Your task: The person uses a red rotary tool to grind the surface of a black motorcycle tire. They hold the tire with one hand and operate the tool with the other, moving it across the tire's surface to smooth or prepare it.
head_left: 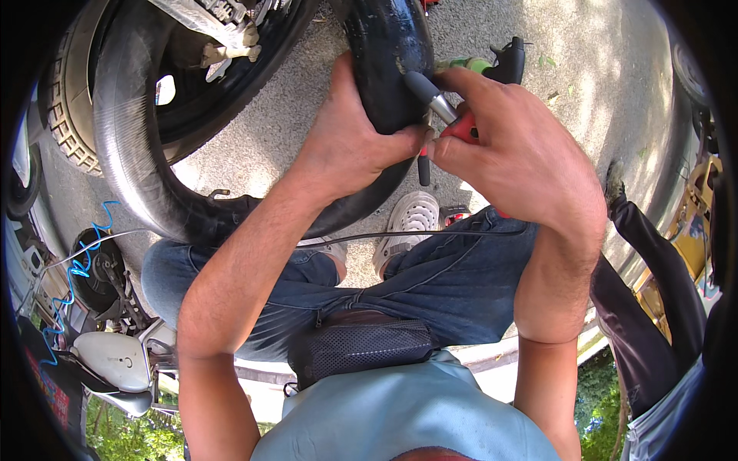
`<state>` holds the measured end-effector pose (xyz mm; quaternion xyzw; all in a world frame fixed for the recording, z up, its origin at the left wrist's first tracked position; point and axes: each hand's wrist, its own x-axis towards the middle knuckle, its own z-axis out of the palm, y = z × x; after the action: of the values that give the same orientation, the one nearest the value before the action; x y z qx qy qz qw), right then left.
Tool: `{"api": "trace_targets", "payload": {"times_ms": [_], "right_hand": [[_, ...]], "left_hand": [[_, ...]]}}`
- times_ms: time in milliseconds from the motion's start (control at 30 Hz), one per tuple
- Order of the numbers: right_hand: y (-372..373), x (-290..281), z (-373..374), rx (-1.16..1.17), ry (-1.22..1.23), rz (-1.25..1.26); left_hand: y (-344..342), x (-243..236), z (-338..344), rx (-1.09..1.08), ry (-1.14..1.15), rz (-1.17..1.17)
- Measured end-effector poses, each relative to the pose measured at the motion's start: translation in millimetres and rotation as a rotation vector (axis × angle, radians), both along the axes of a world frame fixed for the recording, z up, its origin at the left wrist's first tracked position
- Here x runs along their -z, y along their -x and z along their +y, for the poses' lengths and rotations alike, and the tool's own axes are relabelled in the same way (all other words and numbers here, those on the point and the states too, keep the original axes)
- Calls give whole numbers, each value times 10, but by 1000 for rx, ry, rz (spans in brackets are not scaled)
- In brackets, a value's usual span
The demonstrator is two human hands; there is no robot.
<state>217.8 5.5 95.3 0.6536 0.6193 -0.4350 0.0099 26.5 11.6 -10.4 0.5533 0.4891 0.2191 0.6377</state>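
Observation:
A large black inner tube (131,123) curves from the left round to the top middle, and its valve stem (220,193) shows on the inner side. My left hand (350,142) is closed round the tube's raised section, with the thumb pressed along its lower side. In my right hand (515,142) is a red hand tool (463,127) with a silver collar and a dark grey rounded end. That grey end lies against or just over the tube; which, I cannot tell. Some of my right fingers are hidden behind the hand.
A motorcycle wheel with a knobbly tyre (73,92) stands at upper left. Beyond my right hand lies a greenish bottle with a black trigger head (509,61). A dark cable (430,233) crosses above my knees. A coiled blue hose (77,269) hangs left. A person in dark trousers (638,307) stands right.

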Motion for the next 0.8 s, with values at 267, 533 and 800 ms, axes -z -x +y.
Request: {"api": "trace_targets", "payload": {"times_ms": [267, 533, 800], "right_hand": [[-60, -11, 43, 4, 54, 46], [-76, -4, 39, -50, 2, 32], [-120, -29, 119, 52, 160, 103]], "left_hand": [[-13, -27, 21, 7, -17, 1], [-10, -36, 18, -2, 15, 8], [-37, -39, 28, 22, -36, 21]]}}
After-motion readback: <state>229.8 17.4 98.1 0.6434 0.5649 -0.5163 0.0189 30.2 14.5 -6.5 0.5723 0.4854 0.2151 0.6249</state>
